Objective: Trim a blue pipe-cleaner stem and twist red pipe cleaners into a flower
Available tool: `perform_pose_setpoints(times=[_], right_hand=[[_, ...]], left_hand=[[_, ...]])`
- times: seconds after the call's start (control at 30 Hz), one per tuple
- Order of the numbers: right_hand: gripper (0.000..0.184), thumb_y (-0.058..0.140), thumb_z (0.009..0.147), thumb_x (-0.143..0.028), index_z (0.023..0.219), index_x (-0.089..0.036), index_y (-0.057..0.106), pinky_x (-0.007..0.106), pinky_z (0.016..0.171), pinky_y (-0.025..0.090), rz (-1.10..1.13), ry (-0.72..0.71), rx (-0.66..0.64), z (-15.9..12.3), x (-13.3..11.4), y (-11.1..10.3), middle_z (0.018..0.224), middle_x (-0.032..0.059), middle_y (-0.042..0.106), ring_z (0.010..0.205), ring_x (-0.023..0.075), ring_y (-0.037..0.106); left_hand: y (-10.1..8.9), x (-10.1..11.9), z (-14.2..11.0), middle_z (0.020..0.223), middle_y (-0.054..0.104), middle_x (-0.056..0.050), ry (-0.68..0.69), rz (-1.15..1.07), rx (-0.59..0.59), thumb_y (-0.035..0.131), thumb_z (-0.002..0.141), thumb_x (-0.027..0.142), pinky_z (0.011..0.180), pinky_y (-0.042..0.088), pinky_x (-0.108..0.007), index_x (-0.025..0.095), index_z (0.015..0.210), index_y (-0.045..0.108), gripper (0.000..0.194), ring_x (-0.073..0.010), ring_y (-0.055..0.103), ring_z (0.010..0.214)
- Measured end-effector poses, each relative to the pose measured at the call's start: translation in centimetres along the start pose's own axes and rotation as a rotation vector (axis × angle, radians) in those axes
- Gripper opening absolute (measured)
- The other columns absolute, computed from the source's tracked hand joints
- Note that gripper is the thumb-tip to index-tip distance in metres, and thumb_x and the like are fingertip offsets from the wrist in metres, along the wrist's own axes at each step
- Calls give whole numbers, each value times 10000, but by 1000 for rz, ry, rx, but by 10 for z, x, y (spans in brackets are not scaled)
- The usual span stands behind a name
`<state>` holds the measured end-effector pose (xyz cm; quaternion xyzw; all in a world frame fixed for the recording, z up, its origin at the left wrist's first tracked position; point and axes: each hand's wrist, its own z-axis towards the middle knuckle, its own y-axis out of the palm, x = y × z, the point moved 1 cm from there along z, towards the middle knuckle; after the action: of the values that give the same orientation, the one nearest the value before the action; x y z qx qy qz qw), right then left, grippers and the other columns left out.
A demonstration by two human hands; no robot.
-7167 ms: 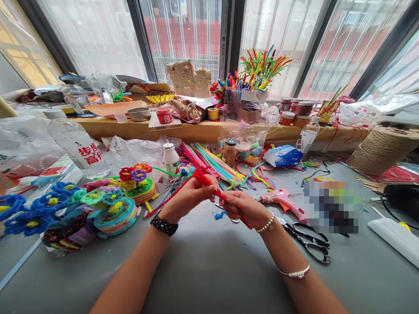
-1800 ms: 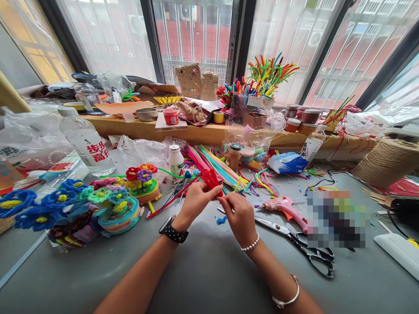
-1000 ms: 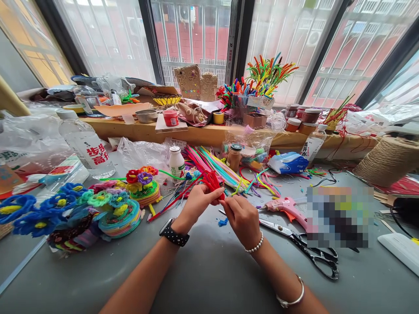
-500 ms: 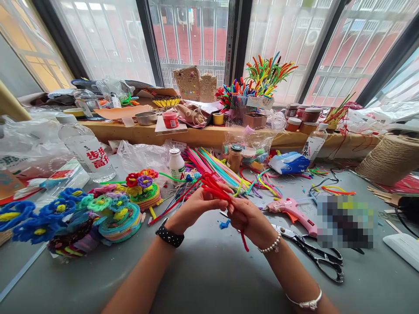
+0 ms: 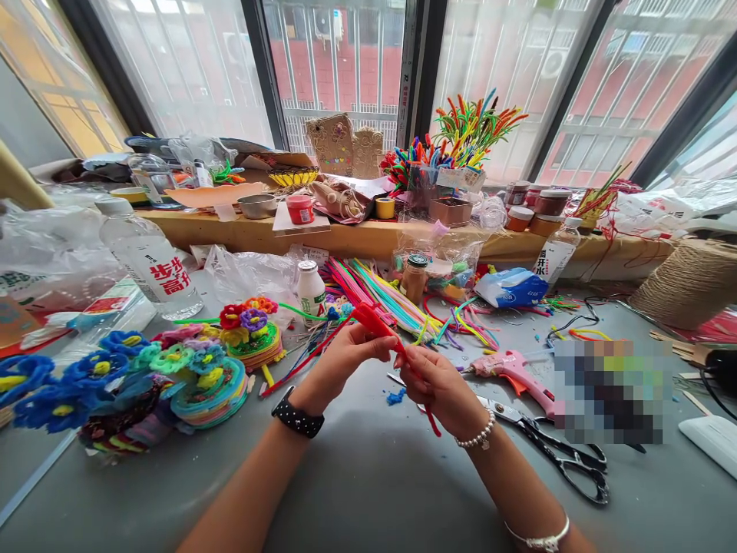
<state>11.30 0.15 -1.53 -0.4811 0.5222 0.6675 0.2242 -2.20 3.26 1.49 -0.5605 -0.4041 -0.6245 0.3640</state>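
Red pipe cleaners (image 5: pixel 373 319), bent into a narrow bundle, are held between both hands over the middle of the grey table. My left hand (image 5: pixel 351 359) is closed around the upper part, thumb laid across it. Lower down, my right hand (image 5: pixel 431 382) pinches the bundle, and a red tail (image 5: pixel 431 421) hangs out below its fingers. A small blue fuzzy scrap (image 5: pixel 395 396) lies on the table under the hands. Black-handled scissors (image 5: pixel 561 453) rest to the right of my right wrist, partly hidden by it.
A pink glue gun (image 5: pixel 518 372) lies right of the hands. Pipe-cleaner flowers (image 5: pixel 100 369) stand at the left, near a water bottle (image 5: pixel 150 265). Loose coloured pipe cleaners (image 5: pixel 374 284), a white bottle (image 5: pixel 312 288) and a brown jar (image 5: pixel 414 278) sit behind. A twine spool (image 5: pixel 691 280) stands far right.
The red bundle has gone from spread loops to a narrower, straighter shape. My right hand has shifted slightly down and apart from the left fingers, still gripping.
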Motion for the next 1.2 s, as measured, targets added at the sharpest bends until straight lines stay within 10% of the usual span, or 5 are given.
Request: perform_pose_setpoints(times=[1.2], right_hand=[[249,493,752,-340,658,-143,612,200,472,351,-476,-239,91,0,-2,1,552,-7,540,491,67,450]], left_hand=[[3,-1,-1,597,558,5,52,0,37,595,645,265,578,378,-228,132,629,578,135,-104,492,579]])
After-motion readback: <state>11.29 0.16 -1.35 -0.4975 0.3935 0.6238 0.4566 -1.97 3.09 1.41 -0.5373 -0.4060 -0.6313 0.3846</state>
